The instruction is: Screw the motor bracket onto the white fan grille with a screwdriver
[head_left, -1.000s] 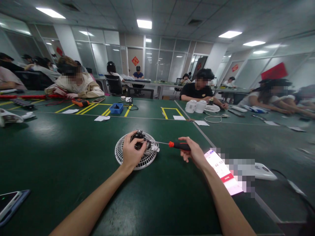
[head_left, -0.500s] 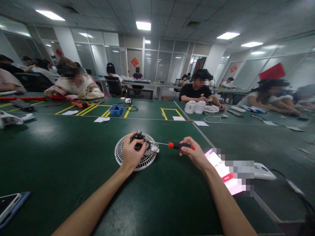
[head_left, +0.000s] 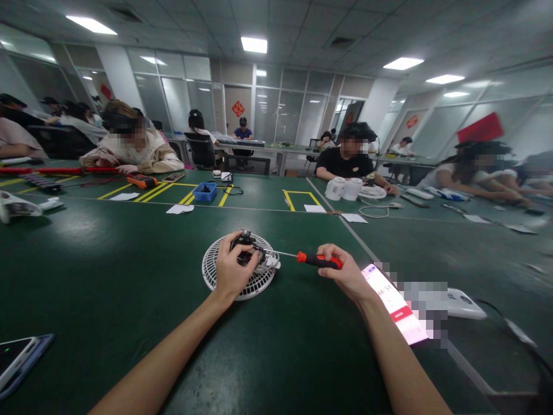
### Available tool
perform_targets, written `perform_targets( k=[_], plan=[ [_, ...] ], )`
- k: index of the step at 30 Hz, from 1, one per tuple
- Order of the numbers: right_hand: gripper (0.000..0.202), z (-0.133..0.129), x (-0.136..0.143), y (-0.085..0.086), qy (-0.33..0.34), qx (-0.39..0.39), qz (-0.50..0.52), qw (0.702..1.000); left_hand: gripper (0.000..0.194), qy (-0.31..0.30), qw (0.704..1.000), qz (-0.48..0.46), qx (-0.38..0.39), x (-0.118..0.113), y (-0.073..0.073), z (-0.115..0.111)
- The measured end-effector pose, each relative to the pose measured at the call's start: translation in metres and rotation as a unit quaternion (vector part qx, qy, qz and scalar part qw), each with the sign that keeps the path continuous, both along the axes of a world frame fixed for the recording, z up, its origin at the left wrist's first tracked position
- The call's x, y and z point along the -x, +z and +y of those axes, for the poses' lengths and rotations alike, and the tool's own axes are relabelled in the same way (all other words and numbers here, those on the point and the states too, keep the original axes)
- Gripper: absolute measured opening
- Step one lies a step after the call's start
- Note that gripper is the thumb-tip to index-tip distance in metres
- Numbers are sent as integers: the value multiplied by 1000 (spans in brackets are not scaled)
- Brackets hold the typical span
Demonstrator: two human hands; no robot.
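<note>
A round white fan grille (head_left: 210, 268) lies on the green table, with a dark motor assembly (head_left: 246, 242) and white wiring (head_left: 271, 262) on top of it. My left hand (head_left: 232, 266) is closed round the motor assembly, thumb and fingertips pressed at its right side. In my right hand (head_left: 339, 268) is a screwdriver (head_left: 319, 261) with a red and black handle, held nearly level. Its metal shaft points left and its tip reaches the motor assembly beside my left fingertips. The exact spot where the tip meets it is too small to make out.
A lit phone (head_left: 395, 305) lies right of my right forearm, near a white device (head_left: 464, 302) with a cable. Another phone (head_left: 21, 360) is at the left edge. Across the table are a blue bin (head_left: 204, 192), an orange meter (head_left: 142, 182), white cylinders (head_left: 343, 188) and seated people.
The screwdriver's handle has tipped slightly lower at its right end, and the fingers of my right hand have shifted on it. My left hand keeps its hold on the motor assembly.
</note>
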State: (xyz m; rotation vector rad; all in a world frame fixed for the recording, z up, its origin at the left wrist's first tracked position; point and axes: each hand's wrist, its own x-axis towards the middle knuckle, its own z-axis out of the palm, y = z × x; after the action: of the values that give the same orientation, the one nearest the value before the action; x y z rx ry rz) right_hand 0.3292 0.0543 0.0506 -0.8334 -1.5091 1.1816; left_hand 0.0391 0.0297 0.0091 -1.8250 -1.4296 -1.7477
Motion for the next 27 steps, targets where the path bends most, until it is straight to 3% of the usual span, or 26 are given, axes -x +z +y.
perform_targets(
  k=[6,9,13,20,27],
  plan=[
    [69,-3,7,1,-22,115,-25,993,8,0,1000,0,0,1,-1,0],
    [74,-3,10,2,-44,112,-70,990,9,-2,1000,2,-1,1,-1,1],
    [73,-3,11,1,-67,61,-26,996,8,-1,1000,3,-3,1,0,0],
    [71,-5,8,4,-68,37,38,996,7,0,1000,2,-6,0,1,-1],
    [47,-1,17,0,-122,77,-38,989,6,2,1000,-4,-5,-1,2,-2]
  ],
)
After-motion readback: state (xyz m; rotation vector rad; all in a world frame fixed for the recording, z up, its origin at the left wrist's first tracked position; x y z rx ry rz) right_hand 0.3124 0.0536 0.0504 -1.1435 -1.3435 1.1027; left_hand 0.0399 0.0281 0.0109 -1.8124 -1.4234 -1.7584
